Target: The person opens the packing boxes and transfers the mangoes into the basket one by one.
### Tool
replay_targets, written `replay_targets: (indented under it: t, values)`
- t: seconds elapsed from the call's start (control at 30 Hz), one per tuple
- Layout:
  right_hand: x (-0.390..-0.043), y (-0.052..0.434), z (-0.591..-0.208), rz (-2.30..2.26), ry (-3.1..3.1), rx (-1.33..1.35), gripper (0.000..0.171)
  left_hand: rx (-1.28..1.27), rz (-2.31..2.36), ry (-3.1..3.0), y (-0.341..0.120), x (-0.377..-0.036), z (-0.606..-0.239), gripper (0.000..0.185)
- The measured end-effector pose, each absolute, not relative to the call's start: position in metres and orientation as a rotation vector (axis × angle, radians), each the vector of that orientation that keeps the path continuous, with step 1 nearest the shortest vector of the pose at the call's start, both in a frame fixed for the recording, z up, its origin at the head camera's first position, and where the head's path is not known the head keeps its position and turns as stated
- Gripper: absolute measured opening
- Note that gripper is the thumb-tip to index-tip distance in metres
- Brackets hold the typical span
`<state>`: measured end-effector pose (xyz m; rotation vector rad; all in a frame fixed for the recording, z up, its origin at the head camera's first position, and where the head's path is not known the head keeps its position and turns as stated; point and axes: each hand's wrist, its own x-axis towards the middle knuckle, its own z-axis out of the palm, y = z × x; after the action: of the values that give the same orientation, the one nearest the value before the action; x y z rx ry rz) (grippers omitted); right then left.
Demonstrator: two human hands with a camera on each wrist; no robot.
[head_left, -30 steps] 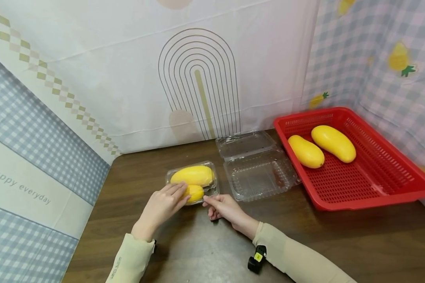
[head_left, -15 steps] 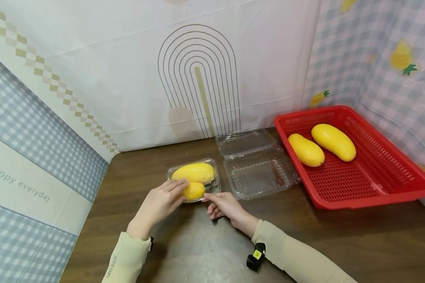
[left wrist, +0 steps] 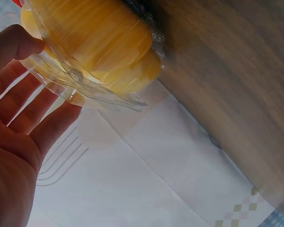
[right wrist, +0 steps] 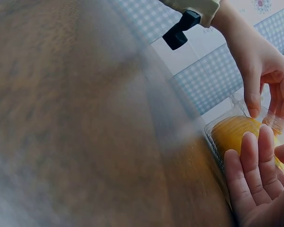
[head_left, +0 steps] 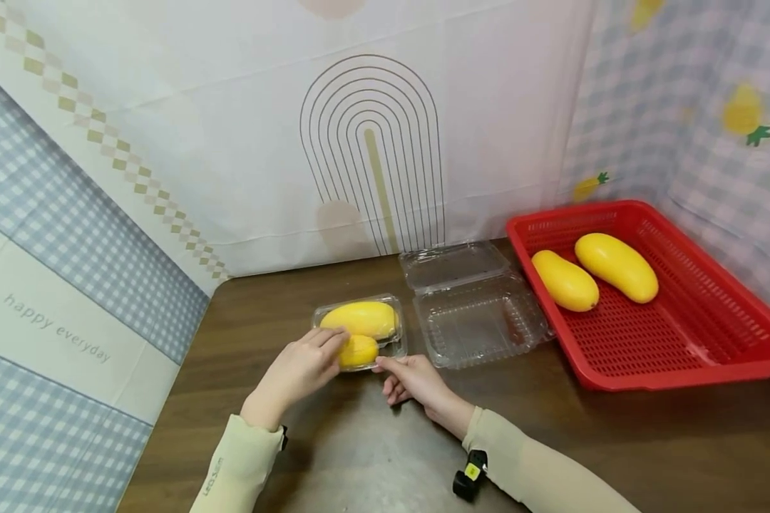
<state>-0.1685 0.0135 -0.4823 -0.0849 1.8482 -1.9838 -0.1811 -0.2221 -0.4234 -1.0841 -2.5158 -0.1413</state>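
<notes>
A closed clear clamshell box [head_left: 367, 313] holding two yellow mangoes [head_left: 361, 318] stands on the brown table [head_left: 334, 456]. My left hand [head_left: 330, 345] lies over its near left part, fingers on the lid. In the left wrist view the thumb [left wrist: 16, 42] and fingers [left wrist: 42, 118] pinch the box's rim [left wrist: 85, 90]. My right hand [head_left: 385, 367] touches the front right corner with its fingertips. The right wrist view shows the right hand's fingers [right wrist: 251, 156] straight beside the box wall [right wrist: 229, 130].
An empty clear clamshell [head_left: 478, 317] lies open just right of the closed box. A red perforated basket [head_left: 680, 342] at the right holds two more mangoes [head_left: 565, 280] [head_left: 616, 266]. Patterned cloth walls [head_left: 231, 142] close in the back and both sides.
Both hands stay on the closed box in much the same places. Only the head view has shifted a little.
</notes>
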Motion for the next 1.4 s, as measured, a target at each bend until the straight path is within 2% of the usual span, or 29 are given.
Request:
replay_targets:
  t: [0.27,0.63,0.9,1.2,1.4]
  values:
    - [-0.168,0.013,-0.481,-1.982,1.851,-0.071,0.043,-1.065,-0.171,-2.499,-0.222,-0.184,-0.416,0.039]
    - [-0.169,0.014,-0.483,-1.992,1.863,-0.058,0.042,-1.015,-0.317,-2.450,-0.234,-0.196,-0.397,0.047]
    - [-0.168,0.015,-0.484,-2.000,1.858,-0.088,0.041,-0.669,-0.621,-2.424,-0.251,-0.211,-0.399,0.041]
    - [-0.168,0.017,-0.484,-1.984,1.889,-0.090,0.040,-0.379,-1.128,-2.661,-0.257,-0.229,-0.416,0.059]
    - [-0.168,0.016,-0.484,-1.979,1.890,-0.092,0.039,-0.241,-1.343,-2.732,-0.257,-0.236,-0.428,0.061]
